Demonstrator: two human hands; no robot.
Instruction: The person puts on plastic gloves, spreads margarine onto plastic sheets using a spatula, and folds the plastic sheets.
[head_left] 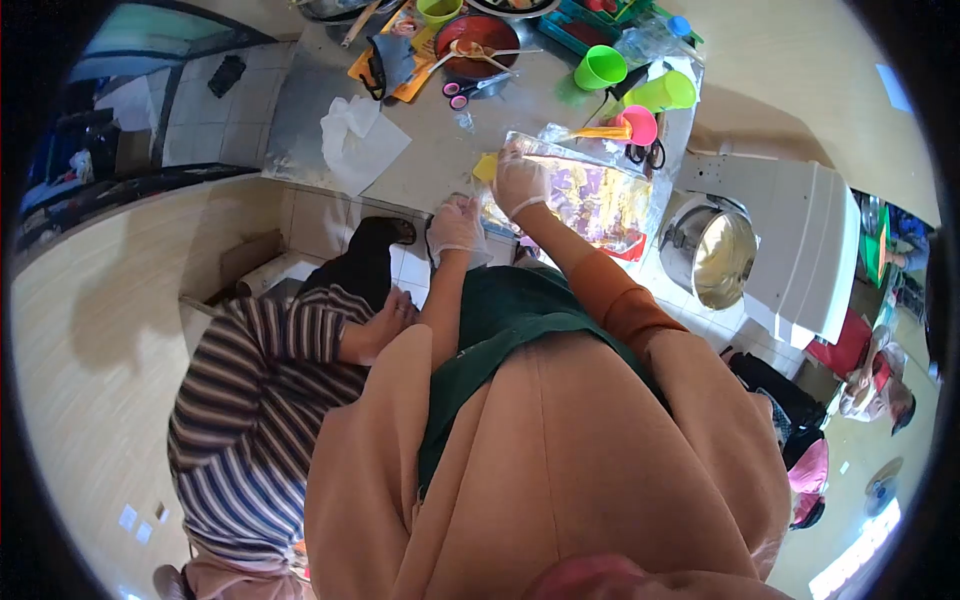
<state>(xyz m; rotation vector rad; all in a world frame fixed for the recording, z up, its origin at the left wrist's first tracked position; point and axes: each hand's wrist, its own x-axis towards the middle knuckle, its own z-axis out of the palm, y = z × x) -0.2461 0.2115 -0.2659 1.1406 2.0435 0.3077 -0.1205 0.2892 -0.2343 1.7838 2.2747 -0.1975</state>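
The shiny purple-and-gold sheet (pixel 597 200) is lying on the tabletop (pixel 425 135), right of the upper centre of the frame. Nearest, the person's beige garment (pixel 560 450) is filling the bottom centre, with a green apron (pixel 510 305) showing just above it. At the left, a co-worker in a striped top (pixel 250 390) is keeping a bare hand (pixel 393 318) close to the person's left forearm.

Farther up, the gloved left hand (pixel 456 228) is hovering at the tabletop's near edge, just beside the sheet's left end; its fingers are curling in, but I cannot tell whether they are gripping anything. The gloved right hand (pixel 522 182) is resting at the sheet's upper-left corner, fingers bending; whether they are clamping it I cannot tell. A small yellow piece (pixel 485 167) is lying just beside that hand.

Beyond the sheet, a pink cup (pixel 643 125) is sitting near two green cups (pixel 600 68). Toward the upper centre, pink-handled scissors (pixel 457 96) are lying near a dark red bowl (pixel 490 36) that is holding utensils.
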